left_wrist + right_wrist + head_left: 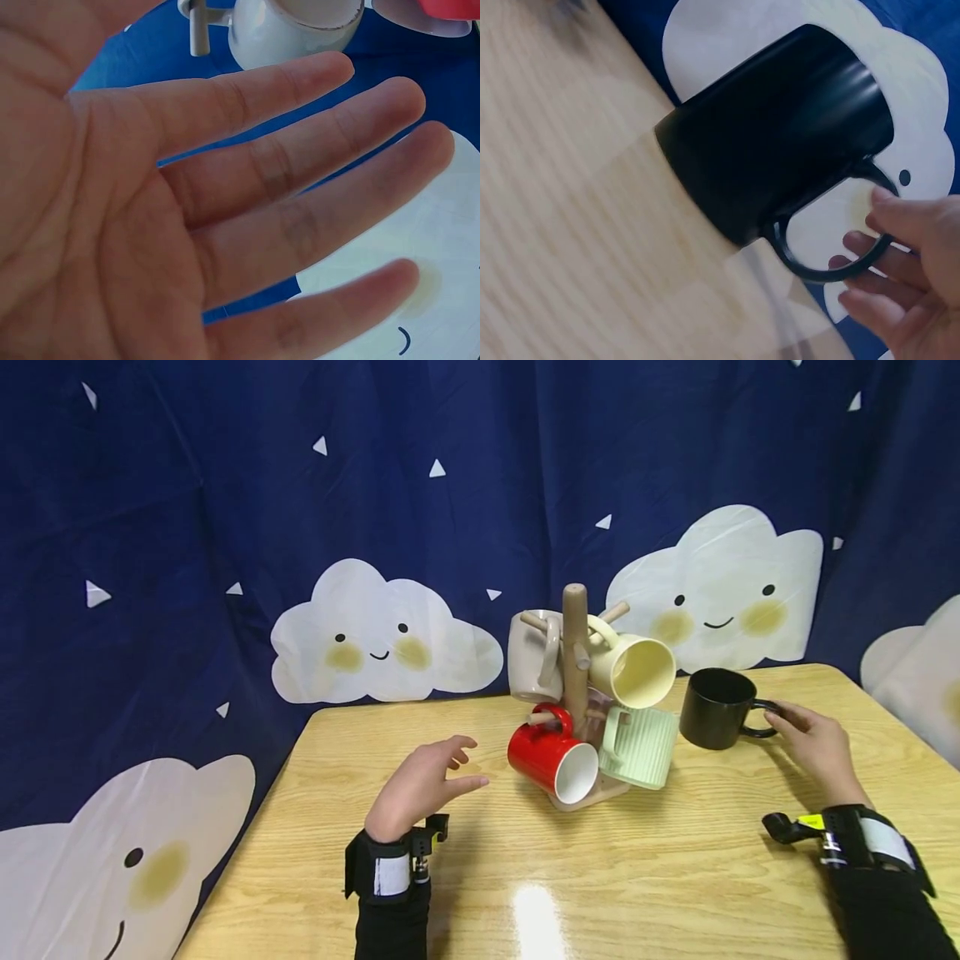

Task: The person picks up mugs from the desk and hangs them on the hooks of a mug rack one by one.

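On the right of the table is a black mug (pixel 714 710), upright, its handle toward my right hand (pixel 817 747). Fingertips of that hand show through the handle loop in the right wrist view, and the thumb lies against the handle (pixel 821 276), so I hold it there. My left hand (pixel 420 785) is held above the table with its fingers spread, touching nothing. To its right stands a wooden mug tree (pixel 575 652). A red mug (pixel 546 760), a ribbed mint mug (pixel 641 747), a cream mug (pixel 637 668) and a greyish-white mug (pixel 528 660) hang on it.
A pinkish mug behind the trunk is mostly hidden. The wooden table (pixel 300 877) ends at a dark blue curtain (pixel 420 410) with white clouds. The mug tree stands between my hands, its pegs (pixel 617 612) sticking outward.
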A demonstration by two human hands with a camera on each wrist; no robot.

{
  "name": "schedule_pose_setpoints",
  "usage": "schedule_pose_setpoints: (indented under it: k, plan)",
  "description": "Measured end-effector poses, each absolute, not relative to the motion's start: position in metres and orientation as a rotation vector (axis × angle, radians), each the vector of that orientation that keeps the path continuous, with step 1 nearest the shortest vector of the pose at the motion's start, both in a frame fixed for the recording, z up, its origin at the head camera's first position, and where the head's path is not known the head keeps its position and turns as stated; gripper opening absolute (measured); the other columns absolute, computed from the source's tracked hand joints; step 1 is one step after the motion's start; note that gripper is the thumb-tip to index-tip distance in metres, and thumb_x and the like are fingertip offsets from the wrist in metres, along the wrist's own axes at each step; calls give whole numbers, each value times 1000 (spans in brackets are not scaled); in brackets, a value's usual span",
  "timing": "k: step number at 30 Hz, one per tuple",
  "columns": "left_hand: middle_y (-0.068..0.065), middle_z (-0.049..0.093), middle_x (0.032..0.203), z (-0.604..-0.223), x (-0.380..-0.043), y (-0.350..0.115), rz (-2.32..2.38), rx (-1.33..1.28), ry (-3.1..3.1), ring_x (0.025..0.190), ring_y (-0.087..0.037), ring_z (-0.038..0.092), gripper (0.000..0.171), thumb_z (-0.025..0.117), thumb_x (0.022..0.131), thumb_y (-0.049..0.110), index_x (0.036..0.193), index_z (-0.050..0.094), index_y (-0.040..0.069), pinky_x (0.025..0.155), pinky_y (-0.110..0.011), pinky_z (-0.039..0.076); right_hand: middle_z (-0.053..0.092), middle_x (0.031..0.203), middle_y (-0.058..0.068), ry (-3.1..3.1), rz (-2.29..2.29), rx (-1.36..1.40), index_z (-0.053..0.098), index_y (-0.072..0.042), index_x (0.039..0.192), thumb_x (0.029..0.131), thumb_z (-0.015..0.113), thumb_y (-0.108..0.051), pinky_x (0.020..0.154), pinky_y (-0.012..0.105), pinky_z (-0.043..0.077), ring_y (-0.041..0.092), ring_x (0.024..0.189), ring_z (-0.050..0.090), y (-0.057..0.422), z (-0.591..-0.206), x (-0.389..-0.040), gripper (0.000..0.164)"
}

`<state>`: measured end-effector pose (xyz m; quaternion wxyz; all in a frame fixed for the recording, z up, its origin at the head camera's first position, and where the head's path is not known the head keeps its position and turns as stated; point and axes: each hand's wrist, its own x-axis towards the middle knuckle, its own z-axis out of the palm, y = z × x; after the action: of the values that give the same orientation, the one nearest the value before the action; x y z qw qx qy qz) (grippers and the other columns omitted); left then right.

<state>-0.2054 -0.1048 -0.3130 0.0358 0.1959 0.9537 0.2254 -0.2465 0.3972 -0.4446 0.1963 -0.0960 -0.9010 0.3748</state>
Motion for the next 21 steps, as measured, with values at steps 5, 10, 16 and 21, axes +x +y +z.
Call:
schedule_pose_setpoints:
  k: [5,10,16,21]
  plan:
    - [-10,65,108,-312,-206,-104,688,610,2927,96,-23,61,49,67,82,35,123,55,11,79,-35,51,46,69,-44,-2448,1147,-270,60,2,108,91,56,-34,59,15,35,-18,66,41,400,-451,-245,40]
    - [-9,65,108,-312,-206,-105,684,599,2929,95,-23,61,49,67,82,35,123,55,11,79,-36,51,50,64,-41,-2402,1216,-321,64,-5,102,88,60,-37,55,14,37,-14,61,46,403,-452,-249,35]
    - [-9,65,108,-312,-205,-104,689,589,2929,96,-23,61,50,68,82,35,124,55,11,78,-36,52,61,68,-34,-2113,1557,-333,69,-31,93,82,67,-34,53,7,45,-15,63,57,428,-453,-261,12]
    - [-11,65,109,-311,-205,-105,700,594,2929,97,-24,61,49,68,82,35,123,55,11,79,-36,51,67,69,-22,-1792,1794,-297,71,-25,86,82,68,-16,55,4,46,-11,66,61,412,-404,-240,10]
